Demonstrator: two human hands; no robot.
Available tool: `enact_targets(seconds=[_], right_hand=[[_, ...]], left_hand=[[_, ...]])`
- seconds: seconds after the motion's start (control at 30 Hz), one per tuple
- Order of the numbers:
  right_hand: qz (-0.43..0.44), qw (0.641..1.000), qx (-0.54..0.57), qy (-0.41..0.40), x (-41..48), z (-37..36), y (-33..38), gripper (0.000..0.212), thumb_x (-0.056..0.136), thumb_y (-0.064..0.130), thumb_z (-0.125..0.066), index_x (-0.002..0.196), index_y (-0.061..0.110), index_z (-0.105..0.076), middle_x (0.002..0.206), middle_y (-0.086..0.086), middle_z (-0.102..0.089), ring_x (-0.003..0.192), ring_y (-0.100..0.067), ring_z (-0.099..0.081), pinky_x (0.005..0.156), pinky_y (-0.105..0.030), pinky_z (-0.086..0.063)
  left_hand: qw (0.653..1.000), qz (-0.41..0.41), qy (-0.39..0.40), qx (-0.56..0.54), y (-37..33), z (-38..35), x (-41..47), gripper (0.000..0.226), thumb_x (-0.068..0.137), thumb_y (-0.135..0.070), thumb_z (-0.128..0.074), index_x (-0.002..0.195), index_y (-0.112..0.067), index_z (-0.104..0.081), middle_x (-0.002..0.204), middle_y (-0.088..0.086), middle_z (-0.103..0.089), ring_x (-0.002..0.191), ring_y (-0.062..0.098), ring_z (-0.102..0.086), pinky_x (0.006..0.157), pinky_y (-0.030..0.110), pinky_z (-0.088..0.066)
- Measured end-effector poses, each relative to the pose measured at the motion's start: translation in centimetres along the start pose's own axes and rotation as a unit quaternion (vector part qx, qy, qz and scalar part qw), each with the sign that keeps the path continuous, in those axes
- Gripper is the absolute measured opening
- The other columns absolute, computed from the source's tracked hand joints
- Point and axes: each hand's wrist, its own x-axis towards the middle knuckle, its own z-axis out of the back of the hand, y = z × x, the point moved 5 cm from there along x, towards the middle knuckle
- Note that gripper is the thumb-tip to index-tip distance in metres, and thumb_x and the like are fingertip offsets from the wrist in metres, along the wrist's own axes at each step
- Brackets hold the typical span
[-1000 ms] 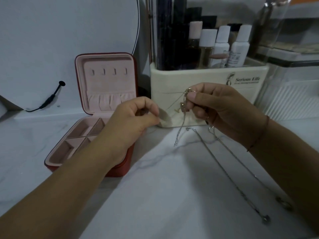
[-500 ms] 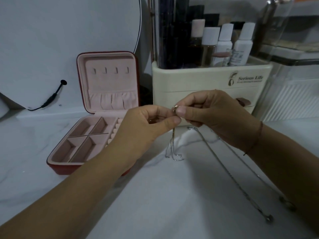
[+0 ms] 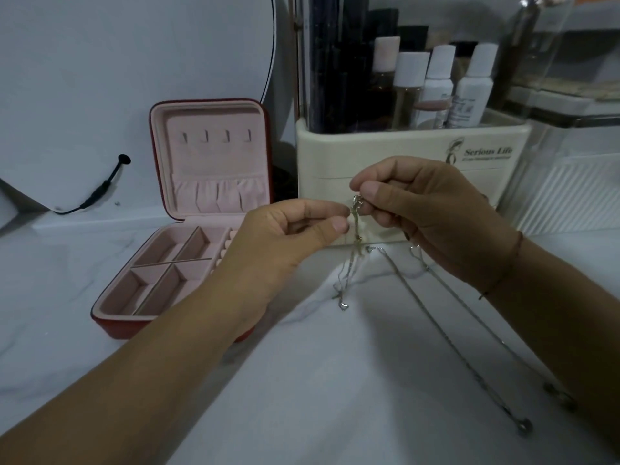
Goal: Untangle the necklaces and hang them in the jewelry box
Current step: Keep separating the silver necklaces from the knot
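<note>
A thin silver necklace [image 3: 353, 253] hangs in a bunch between my two hands above the white table, its small pendant dangling at the bottom. My right hand [image 3: 426, 213] pinches its top end. Beside it, my left hand [image 3: 285, 236] pinches the chain just below, thumb and forefinger together. A second long chain [image 3: 446, 337] lies stretched on the table toward the lower right, ending in round pendants. The red jewelry box [image 3: 188, 263] stands open at the left, pink inside, with several hooks in its upright lid [image 3: 214, 156].
A cream cosmetics organizer [image 3: 402, 162] with bottles stands right behind my hands. A clear ribbed container [image 3: 577, 182] is at the far right. A round mirror [image 3: 134, 78] and a black cable [image 3: 100, 189] are at the back left.
Both hands have risen slightly and the bunched chain now hangs longer, with its pendant dangling free. The view has shifted a little.
</note>
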Motion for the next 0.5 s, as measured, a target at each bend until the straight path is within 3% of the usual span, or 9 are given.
enact_targets(seconds=[0.2, 0.37, 0.5], right_hand=[[-0.007, 0.999, -0.014, 0.028, -0.09, -0.74, -0.41, 0.011, 0.089, 0.006, -0.059, 0.091, 0.010, -0.068, 0.069, -0.002, -0.066, 0.059, -0.008, -0.052, 0.059, -0.016, -0.046], [-0.008, 0.999, -0.008, 0.038, -0.10, -0.89, -0.50, 0.010, 0.087, 0.006, -0.060, 0.089, 0.010, -0.068, 0.069, -0.004, -0.065, 0.060, -0.010, -0.053, 0.058, -0.015, -0.046], [-0.022, 0.998, -0.023, 0.045, -0.10, -0.84, -0.82, 0.011, 0.087, 0.003, -0.061, 0.090, 0.011, -0.069, 0.071, -0.002, -0.068, 0.067, -0.009, -0.059, 0.061, -0.014, -0.048]], left_hand=[[1.000, 0.019, -0.005, 0.008, 0.57, -0.18, 0.02, 0.037, 0.064, -0.025, -0.073, 0.096, -0.006, -0.073, 0.093, 0.004, -0.075, 0.090, 0.012, -0.070, 0.080, 0.015, -0.051], [1.000, 0.024, -0.007, -0.002, 0.33, -0.14, -0.05, 0.028, 0.071, -0.023, -0.069, 0.093, -0.006, -0.073, 0.080, -0.003, -0.074, 0.071, -0.001, -0.063, 0.068, 0.009, -0.045], [0.999, 0.035, -0.020, 0.012, 0.43, 0.16, 0.05, 0.025, 0.073, -0.031, -0.067, 0.090, -0.014, -0.075, 0.086, 0.004, -0.074, 0.078, 0.005, -0.063, 0.080, 0.020, -0.049]])
